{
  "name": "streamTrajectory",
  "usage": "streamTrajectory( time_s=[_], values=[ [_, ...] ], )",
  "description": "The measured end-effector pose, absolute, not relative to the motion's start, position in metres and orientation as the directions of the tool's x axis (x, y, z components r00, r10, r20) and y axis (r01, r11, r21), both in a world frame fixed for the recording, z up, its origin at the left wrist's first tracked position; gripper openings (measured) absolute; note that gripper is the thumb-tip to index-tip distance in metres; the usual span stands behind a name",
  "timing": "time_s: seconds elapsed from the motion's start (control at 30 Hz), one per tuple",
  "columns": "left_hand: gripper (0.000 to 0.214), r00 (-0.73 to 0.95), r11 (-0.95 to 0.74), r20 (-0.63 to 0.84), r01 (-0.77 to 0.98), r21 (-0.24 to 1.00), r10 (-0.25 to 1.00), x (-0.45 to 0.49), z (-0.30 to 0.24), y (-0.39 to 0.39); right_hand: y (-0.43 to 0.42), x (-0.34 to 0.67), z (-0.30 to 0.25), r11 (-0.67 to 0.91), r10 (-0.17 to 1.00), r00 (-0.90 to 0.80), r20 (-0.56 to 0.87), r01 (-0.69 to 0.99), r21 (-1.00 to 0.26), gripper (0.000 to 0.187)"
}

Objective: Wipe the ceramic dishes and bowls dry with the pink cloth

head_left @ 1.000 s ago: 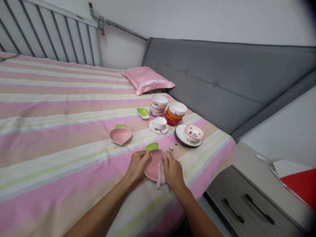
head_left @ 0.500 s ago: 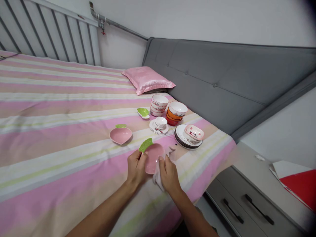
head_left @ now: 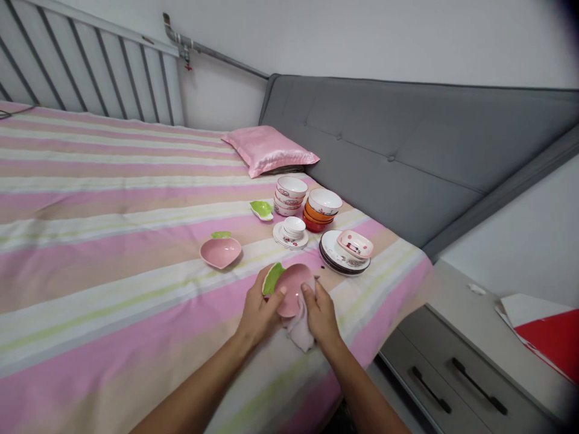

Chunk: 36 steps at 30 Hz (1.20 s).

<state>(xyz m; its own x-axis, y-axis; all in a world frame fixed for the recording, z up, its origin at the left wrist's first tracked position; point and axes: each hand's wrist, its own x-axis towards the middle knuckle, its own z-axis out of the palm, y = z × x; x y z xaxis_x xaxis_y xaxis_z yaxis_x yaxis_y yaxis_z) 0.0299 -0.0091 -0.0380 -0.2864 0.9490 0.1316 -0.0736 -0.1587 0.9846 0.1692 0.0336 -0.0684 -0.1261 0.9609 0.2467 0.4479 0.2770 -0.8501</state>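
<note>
My left hand (head_left: 260,311) grips a pink peach-shaped dish with a green leaf tab (head_left: 289,283), held tilted just above the striped bedspread (head_left: 113,253). My right hand (head_left: 322,313) is closed on a pale pink cloth (head_left: 299,328) and presses it against the dish's right edge. A second pink peach-shaped dish (head_left: 221,251) lies on the bed to the left, beyond my hands.
Beyond my hands stand stacked patterned bowls (head_left: 289,194), orange and red bowls (head_left: 320,208), a small cup on saucers (head_left: 292,231), a plate stack with a pink dish on top (head_left: 346,251) and a green leaf dish (head_left: 261,209). A pink pillow (head_left: 269,149) leans by the grey headboard (head_left: 407,144). A grey drawer unit (head_left: 456,367) stands at the right.
The dish has been turned in my hands, its leaf tab swinging from the top to the upper left. My right hand slid the cloth along the dish's right side.
</note>
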Motion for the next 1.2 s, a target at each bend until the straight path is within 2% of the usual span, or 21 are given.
streamTrajectory(
  time_s=[0.1, 0.2, 0.27, 0.43, 0.53, 0.67, 0.83, 1.03, 1.2],
  values=[
    [0.056, -0.157, 0.047, -0.118, -0.394, 0.918, 0.981, 0.030, -0.032, -0.007, 0.039, 0.179, -0.062, 0.318, 0.946, -0.132, 0.295, 0.545, -0.776, 0.032],
    [0.046, 0.020, 0.213, -0.252, -0.599, 0.772, 0.968, 0.028, -0.029, -0.007, 0.038, 0.183, -0.056, 0.350, 0.934, -0.188, 0.304, 0.653, -0.671, 0.030],
    [0.039, 0.097, 0.286, -0.291, -0.623, 0.728, 0.952, 0.025, -0.030, -0.006, 0.036, 0.184, -0.054, 0.388, 0.919, -0.243, 0.312, 0.709, -0.590, 0.027],
    [0.032, 0.168, 0.353, -0.311, -0.450, 0.820, 0.936, 0.015, -0.033, -0.004, 0.034, 0.184, -0.055, 0.483, 0.867, -0.347, 0.358, 0.761, -0.433, 0.024],
    [0.028, 0.210, 0.358, -0.292, -0.451, 0.818, 0.933, 0.014, -0.035, -0.003, 0.035, 0.184, -0.055, 0.488, 0.864, -0.341, 0.371, 0.749, -0.449, 0.024],
    [0.025, 0.141, 0.317, -0.288, -0.550, 0.773, 0.947, 0.020, -0.041, -0.001, 0.035, 0.183, -0.053, 0.441, 0.889, -0.274, 0.366, 0.724, -0.531, 0.026],
    [0.026, 0.137, 0.281, -0.255, -0.654, 0.703, 0.957, 0.030, -0.043, -0.003, 0.033, 0.178, -0.052, 0.349, 0.931, -0.208, 0.302, 0.750, -0.562, 0.033],
    [0.029, 0.104, 0.287, -0.305, -0.703, 0.650, 0.946, 0.034, -0.038, -0.003, 0.026, 0.170, -0.057, 0.299, 0.952, -0.183, 0.245, 0.727, -0.618, 0.042],
    [0.032, 0.109, 0.304, -0.371, -0.798, 0.520, 0.922, 0.038, -0.031, -0.003, 0.022, 0.163, -0.060, 0.362, 0.923, -0.170, 0.345, 0.686, -0.631, 0.052]
  ],
)
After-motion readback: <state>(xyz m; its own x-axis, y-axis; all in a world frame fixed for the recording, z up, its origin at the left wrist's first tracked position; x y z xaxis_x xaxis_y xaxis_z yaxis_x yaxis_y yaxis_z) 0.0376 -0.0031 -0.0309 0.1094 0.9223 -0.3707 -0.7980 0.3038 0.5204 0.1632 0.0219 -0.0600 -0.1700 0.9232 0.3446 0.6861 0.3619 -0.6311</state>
